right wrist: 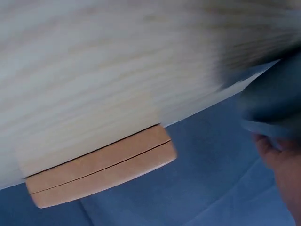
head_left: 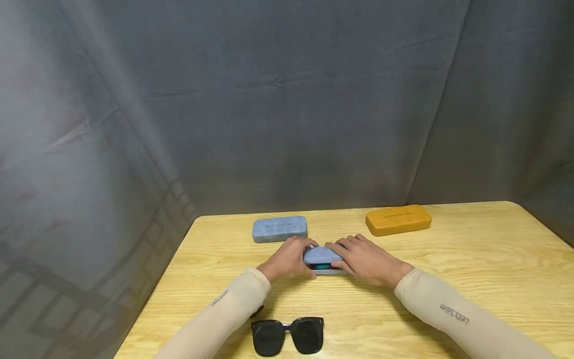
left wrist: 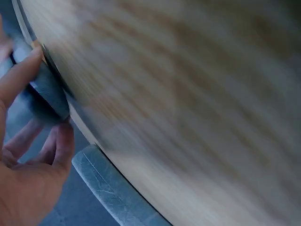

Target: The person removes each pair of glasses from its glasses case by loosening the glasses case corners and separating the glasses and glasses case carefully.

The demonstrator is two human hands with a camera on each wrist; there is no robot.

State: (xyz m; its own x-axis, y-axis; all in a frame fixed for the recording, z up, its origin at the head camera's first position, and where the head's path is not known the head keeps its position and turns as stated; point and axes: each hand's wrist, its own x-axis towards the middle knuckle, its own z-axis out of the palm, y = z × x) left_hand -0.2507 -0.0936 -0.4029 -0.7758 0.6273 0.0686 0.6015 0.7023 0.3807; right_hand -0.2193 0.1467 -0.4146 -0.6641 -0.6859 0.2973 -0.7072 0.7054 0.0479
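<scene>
Between both hands is a blue glasses case, its lid slightly raised from the base. A dark gap with a teal glint shows at its front; what lies inside cannot be made out. My left hand grips the case's left end, thumb low at the front and fingers behind. On the right end, my right hand holds the case with fingers over the lid and thumb at the front. In the left wrist view the case is blurred beside the left fingers. The right wrist view catches only part of the right hand.
Behind the hands lie a closed blue glasses case and, farther right, a closed orange-yellow case. Black sunglasses rest near the front of the wooden table. A small dark piece shows beside the left sleeve. Grey curtain hangs behind.
</scene>
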